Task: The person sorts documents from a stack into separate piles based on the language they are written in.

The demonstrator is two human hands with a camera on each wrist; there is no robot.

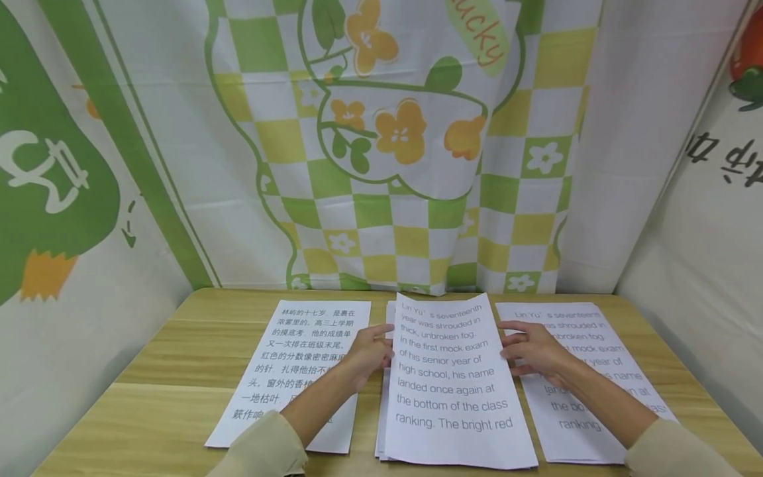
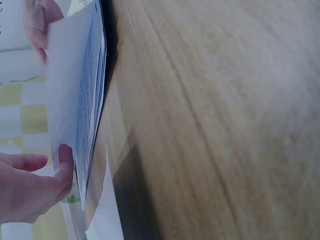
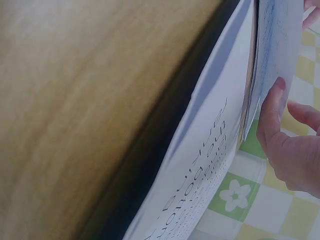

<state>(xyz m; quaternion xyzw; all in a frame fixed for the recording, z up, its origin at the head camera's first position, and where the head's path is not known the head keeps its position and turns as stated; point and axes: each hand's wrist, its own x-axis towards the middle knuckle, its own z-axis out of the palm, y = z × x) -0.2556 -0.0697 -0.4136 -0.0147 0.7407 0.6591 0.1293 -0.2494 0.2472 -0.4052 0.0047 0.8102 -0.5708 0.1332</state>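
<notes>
A printed sheet of paper [image 1: 447, 384] with English text lies tilted above a stack of papers [image 1: 381, 430] at the table's middle, its far edge curling up. My left hand [image 1: 371, 354] is at its left edge, a fingertip [image 2: 65, 152] touching the paper and the thumb apart from it. At the right edge, my right hand [image 1: 533, 351] has its fingers spread, fingertips against the margin. In the right wrist view one finger [image 3: 272, 105] overlaps the sheet's underside, the thumb standing away. That forearm passes over a second English sheet [image 1: 572, 444].
On the left lies a sheet with Chinese text [image 1: 286, 371], partly covered by my left forearm. The wooden table [image 1: 161, 371] ends at a checked, flower-printed curtain [image 1: 393, 225]. White printed cloths hang on both sides.
</notes>
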